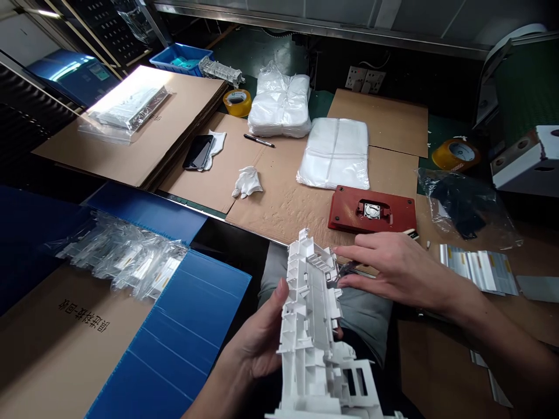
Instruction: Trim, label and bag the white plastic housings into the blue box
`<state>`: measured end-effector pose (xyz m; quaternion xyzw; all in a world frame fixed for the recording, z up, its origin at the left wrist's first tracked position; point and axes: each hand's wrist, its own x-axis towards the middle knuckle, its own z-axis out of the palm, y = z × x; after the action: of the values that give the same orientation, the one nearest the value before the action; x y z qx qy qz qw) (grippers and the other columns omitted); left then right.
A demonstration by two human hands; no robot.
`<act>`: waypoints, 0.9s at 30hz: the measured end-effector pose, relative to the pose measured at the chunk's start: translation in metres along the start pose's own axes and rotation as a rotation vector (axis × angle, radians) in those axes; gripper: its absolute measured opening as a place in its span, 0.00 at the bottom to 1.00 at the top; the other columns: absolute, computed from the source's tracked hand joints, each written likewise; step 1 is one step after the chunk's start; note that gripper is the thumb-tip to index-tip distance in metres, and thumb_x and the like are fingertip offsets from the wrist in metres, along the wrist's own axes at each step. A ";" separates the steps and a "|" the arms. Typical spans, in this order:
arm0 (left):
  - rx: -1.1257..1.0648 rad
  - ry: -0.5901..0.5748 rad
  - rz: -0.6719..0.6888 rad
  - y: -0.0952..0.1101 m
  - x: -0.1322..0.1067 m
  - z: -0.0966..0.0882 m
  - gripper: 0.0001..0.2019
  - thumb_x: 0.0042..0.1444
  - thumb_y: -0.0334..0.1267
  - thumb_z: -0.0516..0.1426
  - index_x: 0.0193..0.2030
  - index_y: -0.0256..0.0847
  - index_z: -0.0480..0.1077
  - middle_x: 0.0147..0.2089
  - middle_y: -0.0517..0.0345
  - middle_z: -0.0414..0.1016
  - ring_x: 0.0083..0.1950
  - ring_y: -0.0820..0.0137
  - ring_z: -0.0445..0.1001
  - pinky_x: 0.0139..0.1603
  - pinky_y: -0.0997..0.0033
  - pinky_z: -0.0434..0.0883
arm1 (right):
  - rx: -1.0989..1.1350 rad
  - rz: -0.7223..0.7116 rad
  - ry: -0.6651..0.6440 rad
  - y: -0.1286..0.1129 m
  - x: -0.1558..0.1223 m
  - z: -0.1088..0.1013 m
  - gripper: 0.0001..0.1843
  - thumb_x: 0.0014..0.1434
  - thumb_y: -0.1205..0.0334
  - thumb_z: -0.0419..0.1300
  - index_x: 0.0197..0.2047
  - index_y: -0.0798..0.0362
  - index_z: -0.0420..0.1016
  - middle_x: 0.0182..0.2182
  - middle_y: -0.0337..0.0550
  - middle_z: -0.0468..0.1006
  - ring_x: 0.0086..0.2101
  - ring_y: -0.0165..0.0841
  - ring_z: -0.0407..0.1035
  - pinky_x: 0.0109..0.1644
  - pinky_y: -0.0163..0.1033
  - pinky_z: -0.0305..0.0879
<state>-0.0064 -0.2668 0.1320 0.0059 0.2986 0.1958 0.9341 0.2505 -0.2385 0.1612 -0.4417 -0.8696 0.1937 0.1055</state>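
Two hands: the left hand (259, 343) clamps thumb and fingers on a long white plastic frame (312, 314); the right hand (393, 270) pinches a small dark tool (348, 267) at its right edge, contact unclear.
Frame's progress: judged midway, unbagged and being worked on; what remains on it cannot be told.
White frame: above the grey-trousered lap (367, 326), lengthwise, ribbed with square pockets, small clips and a slotted panel at the near end.
Blue corrugated-plastic box (174, 337): clear-bagged pale parts (135, 262) lie here, apparently done.
Cardboard-covered bench (271, 203): red rectangular block (345, 212), flat white plastic-bag bundle (336, 151).
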 end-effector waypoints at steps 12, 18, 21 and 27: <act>0.009 -0.072 0.095 -0.002 0.020 -0.004 0.28 0.55 0.44 0.60 0.59 0.27 0.71 0.47 0.38 0.82 0.50 0.48 0.80 0.55 0.52 0.71 | 0.700 0.387 0.473 -0.012 -0.002 0.045 0.06 0.61 0.64 0.63 0.38 0.52 0.83 0.30 0.41 0.82 0.30 0.32 0.74 0.31 0.35 0.67; -0.020 -0.158 0.062 0.008 0.029 0.001 0.36 0.52 0.42 0.55 0.65 0.19 0.63 0.62 0.29 0.72 0.62 0.45 0.71 0.59 0.52 0.69 | 0.600 0.771 0.823 0.016 -0.055 0.068 0.11 0.59 0.52 0.66 0.37 0.51 0.83 0.27 0.40 0.80 0.26 0.32 0.70 0.28 0.35 0.66; -0.004 -0.135 0.051 0.010 0.035 0.005 0.37 0.51 0.42 0.55 0.65 0.21 0.64 0.65 0.29 0.68 0.64 0.42 0.69 0.61 0.48 0.68 | 0.319 1.027 0.802 0.041 -0.086 0.086 0.19 0.62 0.45 0.61 0.32 0.53 0.80 0.21 0.39 0.74 0.21 0.31 0.63 0.24 0.35 0.60; 0.023 -0.096 -0.021 0.013 0.049 0.003 0.31 0.53 0.42 0.57 0.62 0.27 0.70 0.64 0.32 0.70 0.64 0.43 0.70 0.62 0.46 0.69 | 0.041 1.199 0.823 0.081 -0.132 0.115 0.18 0.63 0.49 0.57 0.40 0.56 0.79 0.37 0.53 0.81 0.35 0.42 0.73 0.38 0.44 0.67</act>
<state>0.0270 -0.2367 0.1088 0.0230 0.2556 0.1820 0.9492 0.3460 -0.3302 0.0208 -0.8774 -0.3641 0.0526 0.3081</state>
